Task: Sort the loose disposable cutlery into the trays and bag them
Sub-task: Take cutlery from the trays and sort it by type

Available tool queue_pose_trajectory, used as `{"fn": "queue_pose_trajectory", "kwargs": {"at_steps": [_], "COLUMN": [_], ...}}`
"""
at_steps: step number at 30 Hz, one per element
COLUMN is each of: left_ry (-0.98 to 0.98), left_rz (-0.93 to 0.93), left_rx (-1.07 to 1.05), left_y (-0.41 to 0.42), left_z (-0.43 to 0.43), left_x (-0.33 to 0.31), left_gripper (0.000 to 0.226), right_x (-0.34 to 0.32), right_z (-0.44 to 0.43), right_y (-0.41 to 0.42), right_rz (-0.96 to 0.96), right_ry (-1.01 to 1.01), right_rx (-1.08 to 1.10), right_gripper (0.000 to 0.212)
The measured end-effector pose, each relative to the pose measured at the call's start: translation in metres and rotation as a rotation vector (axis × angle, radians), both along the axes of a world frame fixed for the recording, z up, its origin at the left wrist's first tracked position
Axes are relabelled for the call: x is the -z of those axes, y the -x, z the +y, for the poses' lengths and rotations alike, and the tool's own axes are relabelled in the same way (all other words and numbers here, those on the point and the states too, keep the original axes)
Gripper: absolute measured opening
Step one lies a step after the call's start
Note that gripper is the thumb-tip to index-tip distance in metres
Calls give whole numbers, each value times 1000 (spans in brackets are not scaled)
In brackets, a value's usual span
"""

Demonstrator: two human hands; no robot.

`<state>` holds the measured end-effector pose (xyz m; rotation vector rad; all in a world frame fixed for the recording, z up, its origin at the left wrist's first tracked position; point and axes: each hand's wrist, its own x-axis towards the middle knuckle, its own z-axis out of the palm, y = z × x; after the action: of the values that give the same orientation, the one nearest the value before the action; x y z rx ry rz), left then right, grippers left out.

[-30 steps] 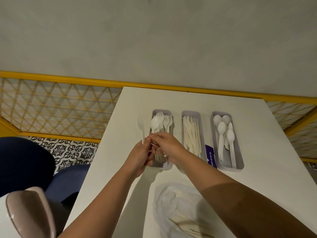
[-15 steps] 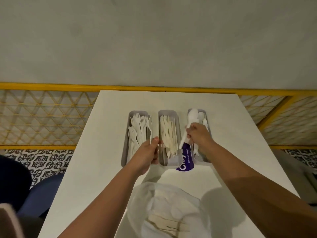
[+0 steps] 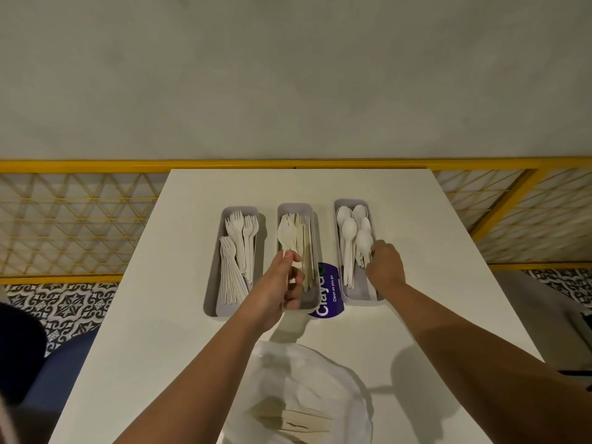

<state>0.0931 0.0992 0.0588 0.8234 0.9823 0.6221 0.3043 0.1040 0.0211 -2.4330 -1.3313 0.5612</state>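
Nearest the camera, a translucent white plastic bag lay open on the white tabletop, with pale cutlery already inside it; I could not tell which kind. So bagging had begun.

Beyond it, the left hand was pinched around the handle of a single white plastic spoon, the bowl lying over the middle grey tray of pale knives. I judged that spoon misplaced and bound for the spoon tray.

The right hand was curled at the near-right part of the right grey tray of white spoons, fingers closed among the handles; whether it gripped any I could not tell.

A purple round sticker showed between the middle and right trays. The left grey tray of white forks looked orderly and untouched.

No loose pieces were visible on the table. My estimate: sorting nearly finished, most bagging remaining.
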Motion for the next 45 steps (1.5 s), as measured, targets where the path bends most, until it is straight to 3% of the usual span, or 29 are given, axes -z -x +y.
{"fn": "queue_pose_trajectory", "kwargs": {"at_steps": [3, 7, 10, 14, 18, 25, 29, 31, 37, 41, 45], "left_ry": [-28, -65, -77, -70, -98, -388, -382, -358, -284, -242, -254], "left_rz": [86, 71, -3, -60, -5, 594, 802, 882, 919, 827, 787], "left_rx": [-9, -74, -118, -180, -175, -353, -409, -371, -229, -248, -237], "left_y": [-3, -4, -5, -1, 14, 64, 95, 106, 126, 134, 136], "left_z": [-1, -1, -2, 2, 6, 15, 21, 21, 13, 13, 14], "left_x": [1, 7, 8, 9, 14, 30, 41, 46, 53, 56, 55], "left_gripper": [25, 29, 31, 33, 32, 20, 19, 25, 45, 43, 39], "right_x": [-4, -16, -32, -44, -37, -35, -25, -18, -8, -3, -3], "right_z": [-1, -2, -8, -14, -8, 9, 20, 25, 36, 40, 39], "right_y": [5, 29, 59, 92, 113, 143, 168, 180, 204, 212, 218], "right_rz": [27, 270, 534, 653, 576, 466, 333, 262, 111, 19, -159], "right_ry": [-106, -147, -67, 105, 123, 49, 50, 55, 129, 141, 139], "right_rx": [-7, -110, -332, -531, -534, -519, -523, -514, -521, -555, -651], "right_gripper": [40, 20, 8, 15, 16, 10, 23, 16, 22, 17, 29]}}
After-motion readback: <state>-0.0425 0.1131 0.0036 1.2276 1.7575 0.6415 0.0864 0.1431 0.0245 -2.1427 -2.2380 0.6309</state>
